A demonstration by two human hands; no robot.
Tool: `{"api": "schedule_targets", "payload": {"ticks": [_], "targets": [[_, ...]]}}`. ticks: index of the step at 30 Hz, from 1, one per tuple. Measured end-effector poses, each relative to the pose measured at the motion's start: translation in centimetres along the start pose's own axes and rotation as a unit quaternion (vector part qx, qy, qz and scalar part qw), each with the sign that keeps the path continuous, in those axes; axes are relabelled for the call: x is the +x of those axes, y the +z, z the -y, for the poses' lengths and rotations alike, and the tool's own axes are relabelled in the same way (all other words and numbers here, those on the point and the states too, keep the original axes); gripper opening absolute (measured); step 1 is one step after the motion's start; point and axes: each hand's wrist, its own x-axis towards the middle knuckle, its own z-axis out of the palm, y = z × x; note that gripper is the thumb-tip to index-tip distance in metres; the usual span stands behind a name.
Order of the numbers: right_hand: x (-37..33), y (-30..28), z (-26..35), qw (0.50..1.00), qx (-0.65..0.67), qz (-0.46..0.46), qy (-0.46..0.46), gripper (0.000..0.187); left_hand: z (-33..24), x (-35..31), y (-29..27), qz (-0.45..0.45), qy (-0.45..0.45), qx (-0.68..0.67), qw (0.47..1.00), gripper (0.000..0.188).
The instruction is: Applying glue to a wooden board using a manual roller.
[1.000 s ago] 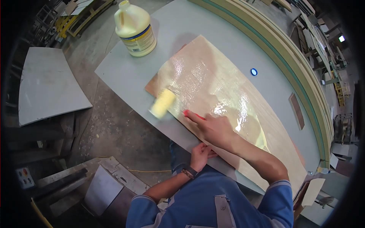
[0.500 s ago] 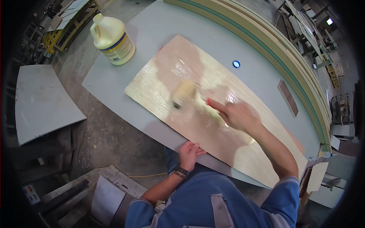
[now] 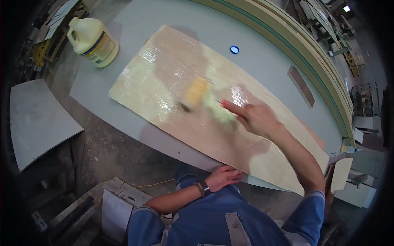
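My right hand (image 3: 259, 119) is closed round the red handle of a paint roller (image 3: 195, 92), index finger pointed along it. The roller's yellowish sleeve is smeared by motion and lies on a pale wood veneer sheet (image 3: 271, 166). Wet, milky glue (image 3: 223, 114) shines across much of that sheet, thickest between the roller and my right hand. At the sheet's near edge, my left hand (image 3: 223, 178) rests with its fingers stretched out and holds nothing.
Under the veneer is a grey curved panel (image 3: 88, 84). On it stand a pale yellow jug (image 3: 96, 43), a blue-rimmed cap (image 3: 234, 49) and a thin brown strip (image 3: 301, 86). Stacked curved boards (image 3: 312, 49) line the far side. Another grey panel (image 3: 41, 119) lies at left.
The roller has shifted slightly, and the glue is spread more widely over the left part of the veneer. My left hand has moved right along the near edge. The view has shifted too.
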Motion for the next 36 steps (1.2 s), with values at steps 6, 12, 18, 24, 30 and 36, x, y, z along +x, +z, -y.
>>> {"api": "schedule_targets", "payload": {"ticks": [6, 12, 18, 24, 30, 36], "targets": [[6.6, -0.1, 2.5, 0.994, 0.031, -0.061, -0.081, 0.053, 3.2, 4.5, 3.8, -0.056, 0.038, 0.003, 0.998, 0.032], [-4.5, 0.0, -1.6, 0.998, -0.037, 0.012, -0.043, 0.054, 3.2, 7.3, 6.2, -0.060, 0.147, -0.076, 0.984, 0.029], [-21.2, 3.1, -8.7, 1.000, -0.023, 0.009, -0.007, 0.060, 5.3, 8.0, 7.7, -0.110, 0.230, -0.066, 0.965, 0.029], [-10.0, 2.7, -3.9, 0.996, -0.030, 0.047, -0.072, 0.064, 7.6, 9.1, 8.9, -0.159, 0.217, -0.035, 0.962, 0.033], [-7.1, 4.7, 0.2, 0.996, -0.009, -0.014, -0.091, 0.060, 7.4, 9.8, 8.6, -0.181, 0.209, -0.017, 0.961, 0.033], [-21.0, 6.1, -4.5, 0.992, -0.109, 0.028, -0.062, 0.066, 7.4, 9.6, 8.5, -0.165, 0.205, -0.030, 0.964, 0.031]]}}
